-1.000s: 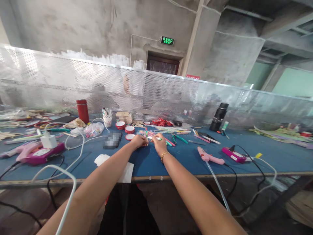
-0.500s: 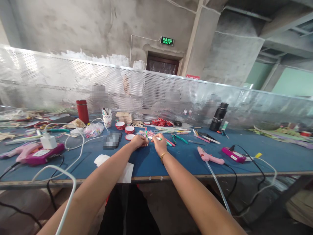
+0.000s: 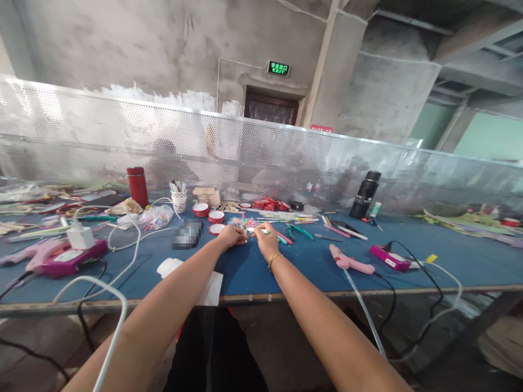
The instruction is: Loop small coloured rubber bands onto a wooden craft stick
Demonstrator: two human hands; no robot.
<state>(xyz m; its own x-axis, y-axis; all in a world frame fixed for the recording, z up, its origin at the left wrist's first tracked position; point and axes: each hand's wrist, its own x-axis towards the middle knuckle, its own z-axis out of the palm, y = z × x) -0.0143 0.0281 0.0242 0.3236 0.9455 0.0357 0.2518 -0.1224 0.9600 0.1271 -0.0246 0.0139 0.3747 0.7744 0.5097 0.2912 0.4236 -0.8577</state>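
My left hand (image 3: pixel 232 236) is closed on a narrow wooden stick (image 3: pixel 244 222), held upright, with red and green coloured bands on its upper part. In my right hand (image 3: pixel 267 239) a white marker pen (image 3: pixel 262 231) with a green end lies pinched, pointing left at the stick. The pen's tip is close to the stick; whether they touch I cannot tell. Just beyond both hands lies a pile of small coloured pieces (image 3: pixel 241 221). Green and pink marker pens (image 3: pixel 283 238) rest to the right of my right hand.
Green-handled pliers (image 3: pixel 302 232) and a pink glue gun (image 3: pixel 347 261) lie to the right. A black bottle (image 3: pixel 365 195), a red flask (image 3: pixel 138 186) and a pen cup (image 3: pixel 178 200) stand toward the back. White tissue (image 3: pixel 210 288) lies near the front edge; cables (image 3: pixel 134 261) cross the left.
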